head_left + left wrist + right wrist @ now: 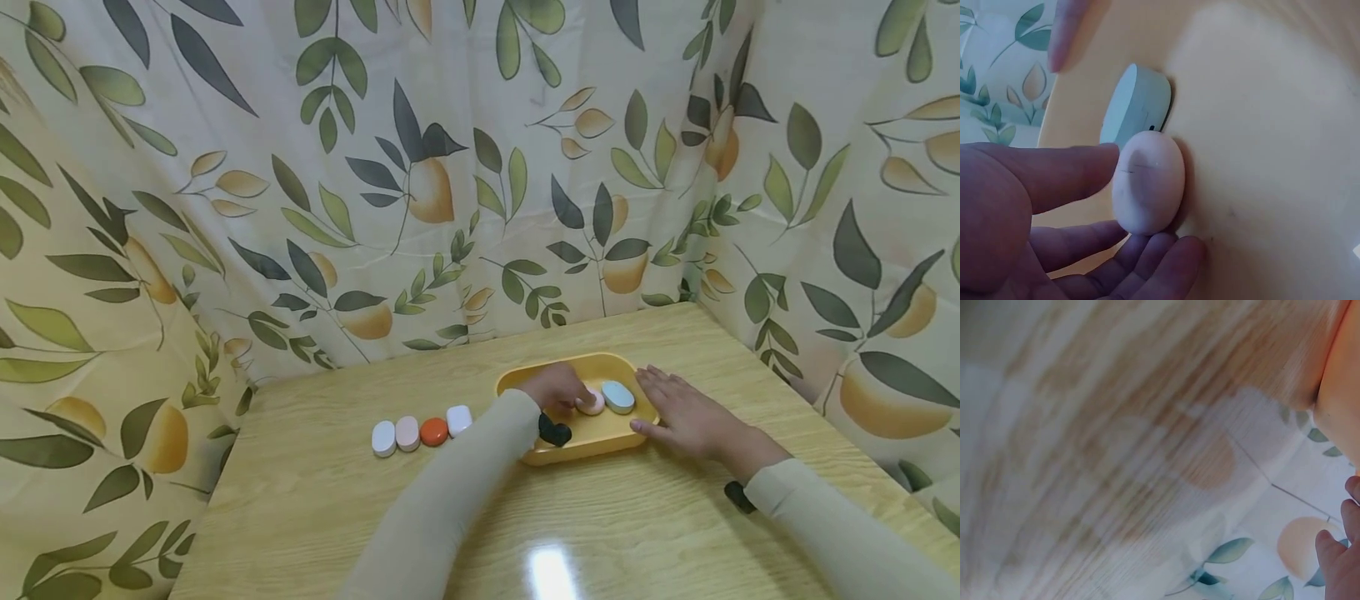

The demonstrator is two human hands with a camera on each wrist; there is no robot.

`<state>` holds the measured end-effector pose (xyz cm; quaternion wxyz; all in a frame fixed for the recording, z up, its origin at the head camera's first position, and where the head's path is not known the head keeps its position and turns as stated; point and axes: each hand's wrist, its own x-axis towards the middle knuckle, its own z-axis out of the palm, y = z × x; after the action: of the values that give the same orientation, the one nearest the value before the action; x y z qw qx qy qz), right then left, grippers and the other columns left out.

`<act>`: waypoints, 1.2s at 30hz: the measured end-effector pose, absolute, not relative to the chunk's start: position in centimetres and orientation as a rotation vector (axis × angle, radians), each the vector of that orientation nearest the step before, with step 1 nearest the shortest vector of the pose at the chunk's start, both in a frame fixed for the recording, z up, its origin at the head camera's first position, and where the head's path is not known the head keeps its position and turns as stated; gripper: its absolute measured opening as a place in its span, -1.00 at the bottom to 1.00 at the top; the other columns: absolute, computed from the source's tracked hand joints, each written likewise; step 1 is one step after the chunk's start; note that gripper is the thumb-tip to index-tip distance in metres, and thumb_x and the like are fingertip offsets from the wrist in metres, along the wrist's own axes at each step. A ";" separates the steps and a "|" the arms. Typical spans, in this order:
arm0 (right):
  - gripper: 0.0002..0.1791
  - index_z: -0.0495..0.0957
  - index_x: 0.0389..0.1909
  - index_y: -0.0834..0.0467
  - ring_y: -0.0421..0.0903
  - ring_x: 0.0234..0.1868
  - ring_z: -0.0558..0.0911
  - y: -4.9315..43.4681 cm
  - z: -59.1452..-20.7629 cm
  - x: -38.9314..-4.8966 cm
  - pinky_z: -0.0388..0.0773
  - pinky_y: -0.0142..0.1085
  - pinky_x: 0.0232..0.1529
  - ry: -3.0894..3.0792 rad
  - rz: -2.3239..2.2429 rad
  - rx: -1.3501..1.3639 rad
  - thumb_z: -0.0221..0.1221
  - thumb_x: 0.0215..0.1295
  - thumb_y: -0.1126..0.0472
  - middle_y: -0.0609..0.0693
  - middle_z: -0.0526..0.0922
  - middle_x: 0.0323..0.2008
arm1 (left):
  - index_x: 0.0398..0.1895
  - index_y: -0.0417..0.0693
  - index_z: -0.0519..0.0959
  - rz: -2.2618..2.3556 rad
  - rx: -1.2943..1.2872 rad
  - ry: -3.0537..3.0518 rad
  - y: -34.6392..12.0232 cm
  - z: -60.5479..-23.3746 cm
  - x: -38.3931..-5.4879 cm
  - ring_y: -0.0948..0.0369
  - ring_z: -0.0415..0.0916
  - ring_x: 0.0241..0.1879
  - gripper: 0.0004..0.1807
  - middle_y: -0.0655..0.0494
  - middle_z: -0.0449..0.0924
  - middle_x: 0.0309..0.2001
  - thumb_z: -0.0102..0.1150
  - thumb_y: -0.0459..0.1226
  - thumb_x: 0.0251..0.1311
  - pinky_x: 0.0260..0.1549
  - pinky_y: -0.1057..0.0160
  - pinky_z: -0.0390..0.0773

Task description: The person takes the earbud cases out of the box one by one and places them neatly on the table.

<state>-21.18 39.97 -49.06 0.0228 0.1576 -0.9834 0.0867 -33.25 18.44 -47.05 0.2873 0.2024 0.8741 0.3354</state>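
Observation:
My left hand (pixel 557 387) reaches into a yellow tray (pixel 600 448). In the left wrist view its thumb and fingers pinch a pink earbud case (pixel 1149 190), egg-shaped with a thin seam line. Beside it in the tray lies a light blue earbud case (pixel 618 397), its side marked by a small dark slot. My right hand (pixel 686 417) rests at the tray's right rim, palm down with straight fingers. Only a few of its fingertips and an edge of the tray appear in the right wrist view.
Left of the tray, small rounded cases stand in a row on the wooden table (pixel 315 508): a white one (pixel 384 438), a pale pink one (pixel 407 433), a red one (pixel 433 432) and another white one (pixel 459 420). A leaf-patterned curtain (pixel 465 167) hangs behind and at both sides.

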 end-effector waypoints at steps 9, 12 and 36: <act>-0.02 -0.02 0.46 0.41 0.29 0.45 -0.02 39.8 -49.3 -20.9 -0.03 0.20 0.37 -3.042 0.279 0.473 -0.03 0.40 -0.30 0.32 0.06 0.45 | -0.78 -0.19 0.48 0.845 0.616 2.325 18.9 -47.7 -33.6 0.22 0.20 -0.75 -0.64 0.11 0.27 -0.78 0.38 -0.34 0.08 -0.74 0.33 0.23; -0.03 -0.01 0.46 0.40 0.29 0.45 0.00 39.6 -49.4 -20.8 -0.02 0.20 0.37 -3.038 0.276 0.472 -0.02 0.40 -0.30 0.32 0.07 0.45 | -0.75 -0.21 0.50 0.842 0.598 2.325 18.9 -47.9 -33.6 0.20 0.23 -0.72 -0.67 0.09 0.30 -0.76 0.39 -0.35 0.07 -0.72 0.33 0.25; -0.02 -0.04 0.46 0.40 0.27 0.45 0.00 39.8 -49.2 -20.8 -0.01 0.20 0.37 -3.032 0.263 0.464 -0.07 0.41 -0.32 0.31 0.07 0.45 | 0.02 -0.35 0.58 1.155 0.509 2.158 18.6 -48.2 -33.5 0.15 0.59 -0.34 -0.65 0.00 0.62 -0.26 0.28 -0.49 0.12 -0.29 0.15 0.68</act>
<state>-20.82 39.77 -49.18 0.0314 0.1506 -0.9844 0.0853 -33.52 18.65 -48.16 0.3152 0.1933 0.8192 0.4383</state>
